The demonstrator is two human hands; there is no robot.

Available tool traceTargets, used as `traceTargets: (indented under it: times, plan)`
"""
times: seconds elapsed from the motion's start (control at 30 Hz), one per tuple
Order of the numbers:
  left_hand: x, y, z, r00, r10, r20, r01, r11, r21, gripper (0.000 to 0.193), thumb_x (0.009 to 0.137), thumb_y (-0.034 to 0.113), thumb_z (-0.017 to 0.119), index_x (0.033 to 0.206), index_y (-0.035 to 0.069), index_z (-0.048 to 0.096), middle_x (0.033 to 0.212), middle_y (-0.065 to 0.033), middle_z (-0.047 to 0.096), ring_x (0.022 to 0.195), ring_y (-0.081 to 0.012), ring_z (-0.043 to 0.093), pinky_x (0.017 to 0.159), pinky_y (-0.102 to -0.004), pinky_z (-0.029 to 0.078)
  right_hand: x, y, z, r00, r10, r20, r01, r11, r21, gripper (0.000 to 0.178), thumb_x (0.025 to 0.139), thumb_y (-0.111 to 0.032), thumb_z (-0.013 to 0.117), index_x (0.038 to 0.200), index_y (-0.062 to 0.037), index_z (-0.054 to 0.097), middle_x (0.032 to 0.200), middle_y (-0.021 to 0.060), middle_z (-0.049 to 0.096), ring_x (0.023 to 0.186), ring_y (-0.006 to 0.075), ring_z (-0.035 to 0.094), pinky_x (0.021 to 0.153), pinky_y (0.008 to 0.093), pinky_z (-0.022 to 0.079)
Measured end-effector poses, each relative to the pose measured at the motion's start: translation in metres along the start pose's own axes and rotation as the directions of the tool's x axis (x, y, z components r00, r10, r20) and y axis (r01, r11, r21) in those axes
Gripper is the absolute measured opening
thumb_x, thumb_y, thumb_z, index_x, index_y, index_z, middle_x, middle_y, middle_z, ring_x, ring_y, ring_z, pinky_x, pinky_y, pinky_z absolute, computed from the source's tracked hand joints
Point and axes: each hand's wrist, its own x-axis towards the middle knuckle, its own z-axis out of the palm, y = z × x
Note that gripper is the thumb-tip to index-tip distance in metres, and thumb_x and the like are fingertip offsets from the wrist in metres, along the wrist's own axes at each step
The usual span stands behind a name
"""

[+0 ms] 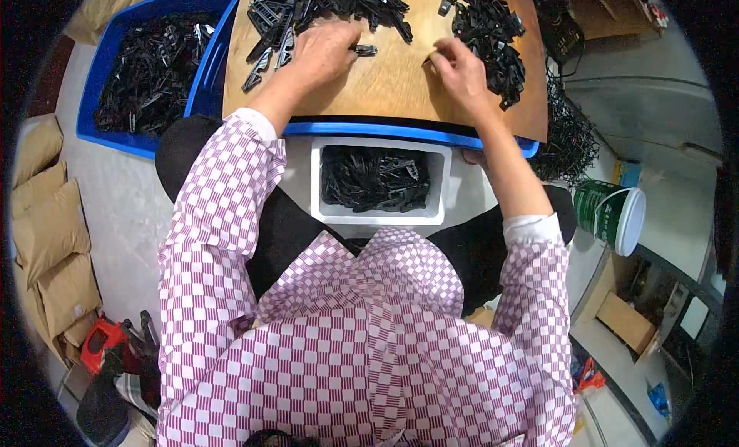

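- The left hand (327,51) lies palm down on the light brown wooden board (392,85), fingers curled together over the near edge of a heap of long black plastic strips (323,8); whether it actually pinches a strip I cannot tell, since the fingertips are hidden under the hand.
- Just beside its fingertips, a small black plastic clip (366,50) lies alone on the bare wood.
- The right hand (460,71) rests on the board nearer the right edge, thumb and forefinger pressed together; they seem to pinch a tiny dark part, though it is too small to make out.
- Touching the right hand's far side is a second heap of small black plastic pieces (493,31), running down along the right edge of the board.
- The board sits on a blue plastic crate (400,131), whose rim shows along the board's near edge.
- Below that rim, between the person's knees, a white rectangular box (381,213) holds more black plastic parts.
- To the left of the board, a second blue plastic bin (100,70) is filled with tangled black plastic parts.
- To the right, on the floor, stands a green and white cylindrical bucket (612,214).
- Both sleeves are purple-and-white checked fabric (223,201).
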Motion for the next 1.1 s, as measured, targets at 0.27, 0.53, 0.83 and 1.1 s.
traceTargets:
  times: [0.27,0.53,0.83,1.1]
  plan:
    - [-0.003,0.032,0.009,0.967,-0.152,0.202,0.180,0.975,-0.127,0.024,0.091,0.025,0.059,0.103,0.005,0.055,0.100,-0.0172,0.066,0.097,-0.0344,0.064,0.081,-0.0475,0.049,-0.032,-0.015,-0.011,0.996,-0.004,0.089,0.016,0.990,-0.141,0.025,0.082,-0.017,0.069,0.101,-0.0025,0.062,0.094,0.0161,0.063,0.092,0.0332,0.060,0.081,0.0415,0.049]
    - [-0.006,0.047,0.008,0.968,-0.249,0.012,0.248,0.960,-0.126,0.023,0.091,0.025,0.059,0.108,0.009,0.056,0.111,-0.0163,0.062,0.101,-0.0354,0.063,0.083,-0.0460,0.050,-0.024,-0.017,-0.009,0.985,-0.089,0.148,0.128,0.951,-0.281,0.022,0.084,-0.018,0.068,0.095,-0.0017,0.060,0.090,0.0175,0.061,0.091,0.0360,0.059,0.080,0.0426,0.047]
    - [-0.023,0.038,0.015,0.988,0.149,-0.041,-0.153,0.980,-0.124,0.022,0.083,0.016,0.067,0.101,0.007,0.058,0.094,-0.0123,0.055,0.085,-0.0368,0.062,0.071,-0.0462,0.050,-0.022,-0.031,-0.014,0.960,-0.151,0.234,0.195,0.964,-0.178,0.021,0.086,-0.021,0.067,0.094,-0.0026,0.060,0.086,0.0175,0.061,0.083,0.0362,0.061,0.071,0.0437,0.049]
    - [-0.023,0.025,0.015,0.987,0.150,-0.051,-0.158,0.950,-0.269,0.018,0.080,0.012,0.069,0.091,0.003,0.057,0.089,-0.0131,0.056,0.083,-0.0366,0.060,0.072,-0.0442,0.049,0.003,-0.052,-0.016,0.864,-0.180,0.470,0.320,0.917,-0.237,0.026,0.086,-0.029,0.065,0.085,-0.0048,0.055,0.073,0.0189,0.063,0.074,0.0390,0.064,0.065,0.0490,0.050]
